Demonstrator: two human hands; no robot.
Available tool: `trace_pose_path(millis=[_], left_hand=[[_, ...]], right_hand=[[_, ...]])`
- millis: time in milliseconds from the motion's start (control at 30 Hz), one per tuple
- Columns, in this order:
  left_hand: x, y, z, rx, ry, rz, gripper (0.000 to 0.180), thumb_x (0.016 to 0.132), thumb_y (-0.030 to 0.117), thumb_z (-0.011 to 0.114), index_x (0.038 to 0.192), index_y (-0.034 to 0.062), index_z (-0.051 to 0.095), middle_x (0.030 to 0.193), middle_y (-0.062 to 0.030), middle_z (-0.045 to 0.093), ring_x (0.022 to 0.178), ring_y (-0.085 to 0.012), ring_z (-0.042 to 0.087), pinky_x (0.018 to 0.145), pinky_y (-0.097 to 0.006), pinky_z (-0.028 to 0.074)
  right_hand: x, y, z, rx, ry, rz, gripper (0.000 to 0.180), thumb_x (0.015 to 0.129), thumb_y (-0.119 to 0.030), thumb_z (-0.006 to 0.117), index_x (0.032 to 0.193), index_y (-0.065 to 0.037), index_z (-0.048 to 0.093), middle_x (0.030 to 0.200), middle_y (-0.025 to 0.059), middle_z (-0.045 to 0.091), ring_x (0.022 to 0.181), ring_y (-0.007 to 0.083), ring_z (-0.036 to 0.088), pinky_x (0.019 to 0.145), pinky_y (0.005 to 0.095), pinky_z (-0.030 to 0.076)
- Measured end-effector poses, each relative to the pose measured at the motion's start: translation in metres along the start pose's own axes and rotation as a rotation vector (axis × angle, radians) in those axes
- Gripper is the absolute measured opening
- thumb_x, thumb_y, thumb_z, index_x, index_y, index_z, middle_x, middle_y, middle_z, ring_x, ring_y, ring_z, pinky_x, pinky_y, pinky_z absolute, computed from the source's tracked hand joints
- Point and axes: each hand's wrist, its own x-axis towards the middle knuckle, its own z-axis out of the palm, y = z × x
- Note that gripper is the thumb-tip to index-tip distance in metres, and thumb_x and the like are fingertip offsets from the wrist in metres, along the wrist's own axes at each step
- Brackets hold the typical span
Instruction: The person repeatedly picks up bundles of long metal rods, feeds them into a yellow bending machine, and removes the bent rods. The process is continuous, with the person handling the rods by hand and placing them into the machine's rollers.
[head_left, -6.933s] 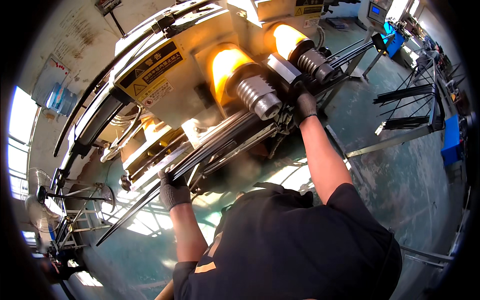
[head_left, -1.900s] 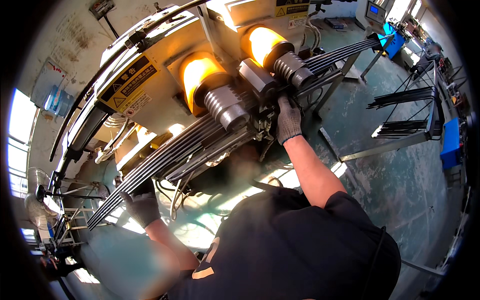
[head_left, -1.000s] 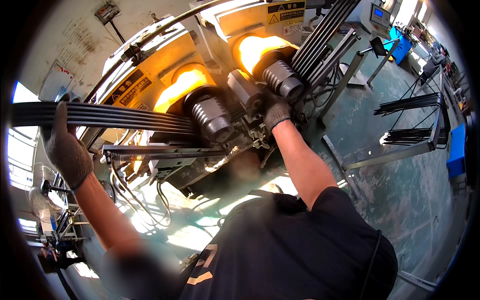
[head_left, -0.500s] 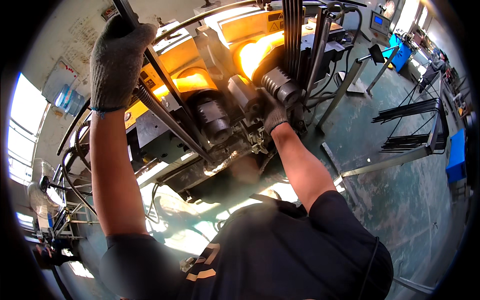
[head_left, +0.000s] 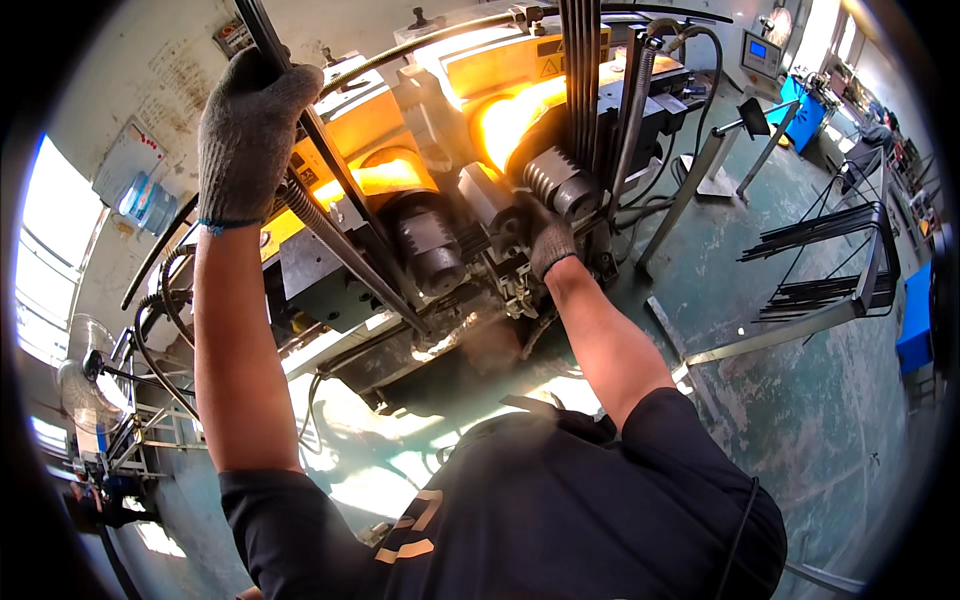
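Note:
My left hand point(head_left: 250, 140), in a grey knitted glove, is raised at the upper left and closed round dark metal bars point(head_left: 262, 35) that slant down in front of the machine. In a similar glove, my right hand point(head_left: 550, 240) reaches low between two ridged dark metal rollers point(head_left: 425, 240). It is beside a hexagonal metal block point(head_left: 488, 198); its fingers are mostly hidden there, so I cannot tell their grip. Bright orange-yellow light covers the machine housing point(head_left: 395, 172) behind the rollers. More dark upright rods point(head_left: 580, 80) stand above the right-hand roller point(head_left: 562, 182).
A coiled spring point(head_left: 300, 205) and a slanted metal rod flank the machine's left side. To the right, a metal rack point(head_left: 770, 335) holds several thin black rods. A control box with a screen point(head_left: 762, 52) stands farther back. A fan point(head_left: 90, 370) is at the far left.
The whole view has shifted slightly. Both hands keep nearly the same places on the machine, the left still round the bars and the right still by the block.

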Motion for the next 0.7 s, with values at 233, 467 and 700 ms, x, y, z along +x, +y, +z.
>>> trace_pose_path(millis=[233, 467, 700], left_hand=[[-0.001, 0.009, -0.002, -0.012, 0.012, -0.077, 0.03, 0.086, 0.032, 0.067, 0.094, 0.0032, 0.068, 0.078, -0.006, 0.063, 0.071, -0.0168, 0.061, 0.069, -0.032, 0.05], [0.007, 0.003, -0.009, -0.13, -0.064, -0.101, 0.032, 0.087, 0.033, 0.069, 0.102, 0.0053, 0.071, 0.088, -0.0069, 0.068, 0.076, -0.0178, 0.065, 0.073, -0.031, 0.052], [0.033, 0.008, -0.025, 0.031, -0.086, 0.103, 0.032, 0.095, 0.029, 0.066, 0.115, 0.0045, 0.072, 0.109, -0.0137, 0.072, 0.1, -0.0225, 0.073, 0.096, -0.033, 0.055]], right_hand=[[-0.002, -0.004, 0.004, 0.113, -0.03, 0.054, 0.02, 0.086, -0.021, 0.078, 0.096, -0.006, 0.068, 0.077, 0.0039, 0.069, 0.057, 0.0134, 0.06, 0.047, 0.0281, 0.046], [-0.009, -0.043, 0.022, 0.286, 0.145, 0.49, 0.022, 0.089, -0.02, 0.072, 0.101, -0.004, 0.063, 0.07, 0.0105, 0.068, 0.055, 0.0183, 0.058, 0.043, 0.0356, 0.048], [-0.003, -0.039, 0.021, 0.292, 0.109, 0.544, 0.023, 0.09, -0.021, 0.071, 0.102, -0.004, 0.062, 0.069, 0.0125, 0.068, 0.056, 0.0192, 0.058, 0.042, 0.0382, 0.049]])
